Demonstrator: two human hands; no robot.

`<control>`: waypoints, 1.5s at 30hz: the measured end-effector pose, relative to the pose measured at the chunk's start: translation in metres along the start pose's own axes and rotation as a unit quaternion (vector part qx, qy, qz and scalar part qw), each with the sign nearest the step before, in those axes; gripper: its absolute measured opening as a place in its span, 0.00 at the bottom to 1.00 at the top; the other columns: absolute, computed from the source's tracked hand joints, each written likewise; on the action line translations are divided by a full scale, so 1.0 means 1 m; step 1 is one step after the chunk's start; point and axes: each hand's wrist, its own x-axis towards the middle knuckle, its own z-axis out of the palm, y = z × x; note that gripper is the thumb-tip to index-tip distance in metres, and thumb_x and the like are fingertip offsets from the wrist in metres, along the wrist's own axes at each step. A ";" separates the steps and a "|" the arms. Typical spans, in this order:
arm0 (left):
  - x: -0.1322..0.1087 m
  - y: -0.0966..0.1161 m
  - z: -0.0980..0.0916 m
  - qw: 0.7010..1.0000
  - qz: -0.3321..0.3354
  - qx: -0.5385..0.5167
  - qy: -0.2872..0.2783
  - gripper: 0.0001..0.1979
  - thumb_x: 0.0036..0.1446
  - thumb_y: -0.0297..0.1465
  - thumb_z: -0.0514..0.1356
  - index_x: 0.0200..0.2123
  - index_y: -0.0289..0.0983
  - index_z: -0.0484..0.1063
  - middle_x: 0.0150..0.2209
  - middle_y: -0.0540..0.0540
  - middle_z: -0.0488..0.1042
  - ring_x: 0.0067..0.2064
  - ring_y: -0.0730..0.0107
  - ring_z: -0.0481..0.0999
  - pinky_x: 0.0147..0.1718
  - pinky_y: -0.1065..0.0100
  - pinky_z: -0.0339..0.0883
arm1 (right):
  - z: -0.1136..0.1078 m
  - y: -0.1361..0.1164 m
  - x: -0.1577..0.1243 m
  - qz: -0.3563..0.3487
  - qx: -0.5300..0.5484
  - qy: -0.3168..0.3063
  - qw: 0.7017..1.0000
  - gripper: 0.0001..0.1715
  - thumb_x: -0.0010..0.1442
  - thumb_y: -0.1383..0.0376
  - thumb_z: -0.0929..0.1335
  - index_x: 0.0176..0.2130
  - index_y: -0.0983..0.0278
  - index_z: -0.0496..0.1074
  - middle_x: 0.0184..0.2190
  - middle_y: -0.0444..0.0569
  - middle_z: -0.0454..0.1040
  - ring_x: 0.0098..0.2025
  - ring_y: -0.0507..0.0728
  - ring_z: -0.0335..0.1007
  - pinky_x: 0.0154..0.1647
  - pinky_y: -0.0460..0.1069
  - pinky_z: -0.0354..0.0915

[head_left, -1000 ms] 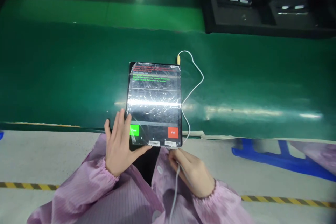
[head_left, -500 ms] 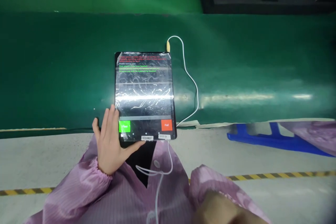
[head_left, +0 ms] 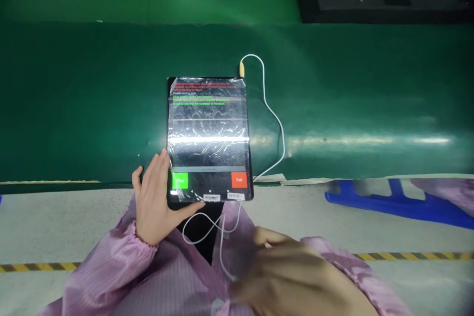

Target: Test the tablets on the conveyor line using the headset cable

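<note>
A black tablet (head_left: 207, 153) with wrinkled clear film over its screen lies at the table's front edge, its lower part over the edge. Its lit screen shows coloured text, a green button at lower left and a red "Fail" button at lower right. My left hand (head_left: 155, 197) grips its lower left corner, fingers along the side and thumb on the bottom edge. A yellow plug (head_left: 242, 68) sits at the top right corner. From it a white headset cable (head_left: 283, 140) loops round and under the tablet, then down to my right hand (head_left: 292, 271), blurred by motion, fingers closed around the cable's lower part.
The green table (head_left: 92, 98) stretches across the view. A black tray (head_left: 363, 12) with compartments holding dark items stands at the back right. Below the table edge, a blue plastic piece (head_left: 400, 205) and a pink sleeve (head_left: 448, 192) show at right. Striped tape (head_left: 40, 267) crosses the floor.
My right hand has risen from the bottom edge towards the tablet, bringing the cable's lower end up into a wider loop. My left hand keeps its place on the tablet. The view has shifted slightly.
</note>
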 end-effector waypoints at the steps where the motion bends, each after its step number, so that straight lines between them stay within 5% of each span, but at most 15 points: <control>1: 0.001 -0.004 -0.004 1.000 0.005 -0.007 -0.007 0.56 0.50 0.58 0.63 0.71 0.37 0.42 0.63 0.29 0.65 0.61 0.39 0.67 0.57 0.44 0.52 | -0.001 0.007 -0.002 0.026 -0.029 -0.039 0.998 0.17 0.71 0.65 0.59 0.43 0.63 0.76 0.25 0.45 0.76 0.25 0.53 0.72 0.29 0.49 0.71; 4: 0.006 -0.014 -0.015 0.999 0.012 -0.031 -0.037 0.54 0.50 0.58 0.63 0.71 0.38 0.43 0.61 0.32 0.68 0.57 0.43 0.70 0.54 0.48 0.56 | -0.019 0.027 -0.013 0.098 -0.099 -0.132 0.981 0.22 0.71 0.67 0.56 0.56 0.64 0.72 0.33 0.50 0.80 0.30 0.54 0.77 0.28 0.48 0.74; 7: 0.010 -0.018 -0.022 0.998 0.010 -0.044 -0.051 0.48 0.54 0.57 0.60 0.69 0.40 0.48 0.59 0.35 0.70 0.55 0.46 0.71 0.52 0.50 0.57 | -0.058 0.042 -0.011 0.122 -0.070 -0.121 0.983 0.20 0.71 0.64 0.60 0.58 0.58 0.70 0.37 0.47 0.81 0.34 0.53 0.79 0.33 0.47 0.77; 10: 0.015 -0.017 -0.023 0.998 -0.008 -0.053 -0.037 0.42 0.57 0.55 0.58 0.68 0.42 0.51 0.56 0.38 0.73 0.53 0.49 0.72 0.51 0.50 0.58 | -0.096 0.055 0.023 0.170 -0.090 -0.003 0.981 0.13 0.66 0.58 0.67 0.47 0.58 0.77 0.32 0.45 0.80 0.28 0.52 0.76 0.24 0.44 0.72; 14: 0.018 -0.013 -0.020 0.997 -0.037 -0.063 -0.027 0.39 0.60 0.53 0.56 0.68 0.42 0.50 0.61 0.38 0.68 0.61 0.47 0.67 0.56 0.48 0.54 | -0.119 0.086 0.106 0.307 -0.119 0.183 0.926 0.10 0.65 0.64 0.67 0.34 0.65 0.75 0.28 0.47 0.77 0.25 0.50 0.69 0.29 0.46 0.67; 17: 0.017 -0.014 -0.019 0.997 -0.032 -0.061 -0.042 0.39 0.62 0.52 0.54 0.69 0.41 0.47 0.65 0.38 0.63 0.67 0.47 0.60 0.62 0.46 0.45 | -0.123 0.109 0.158 0.366 -0.154 0.243 0.885 0.13 0.65 0.64 0.66 0.30 0.65 0.73 0.26 0.47 0.74 0.25 0.52 0.69 0.30 0.48 0.67; 21: 0.013 -0.019 -0.019 0.996 -0.013 -0.058 -0.062 0.40 0.63 0.51 0.54 0.70 0.42 0.42 0.66 0.38 0.63 0.68 0.49 0.59 0.64 0.47 0.43 | -0.123 0.122 0.187 0.362 -0.231 0.258 0.866 0.19 0.67 0.58 0.64 0.26 0.63 0.70 0.24 0.46 0.73 0.24 0.52 0.67 0.35 0.49 0.65; 29: 0.016 -0.017 -0.020 0.996 -0.034 -0.046 -0.069 0.42 0.62 0.52 0.55 0.70 0.40 0.43 0.64 0.39 0.65 0.68 0.50 0.59 0.64 0.50 0.43 | -0.125 0.139 0.189 0.344 -0.274 0.262 0.859 0.11 0.54 0.56 0.72 0.26 0.58 0.70 0.29 0.47 0.75 0.35 0.61 0.71 0.39 0.54 0.64; 45: 0.022 -0.009 -0.019 0.997 -0.052 -0.039 -0.050 0.41 0.59 0.47 0.59 0.69 0.39 0.46 0.62 0.38 0.68 0.65 0.49 0.64 0.62 0.50 0.45 | -0.121 0.133 0.189 0.387 -0.335 0.214 0.832 0.15 0.57 0.52 0.69 0.28 0.59 0.69 0.37 0.52 0.77 0.41 0.64 0.70 0.46 0.58 0.63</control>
